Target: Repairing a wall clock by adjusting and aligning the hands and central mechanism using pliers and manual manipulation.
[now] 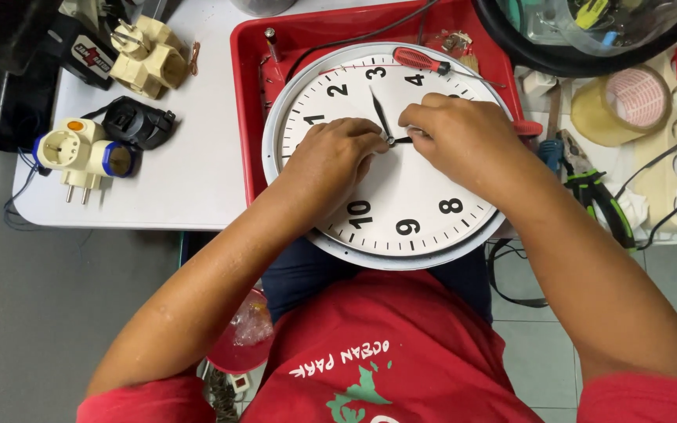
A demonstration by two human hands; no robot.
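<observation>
Clock (401,211) on tray (248,102), screwdriver (421,59) atop.

1. This is a small repair workshop, the bench of someone who mends electrical goods.
2. The fingers (415,117) of both hands meet at the middle of a wall clock (401,204) with its face bare, lying in a red tray (248,102) on a white counter (197,157).
3. Just beyond the fingers lies a red screwdriver (421,60).
4. To their right lie pliers (589,184) and a tape roll (624,102).
5. Well to their left sit plug adapters (80,153), a black plug (141,123) and loose wires.
</observation>
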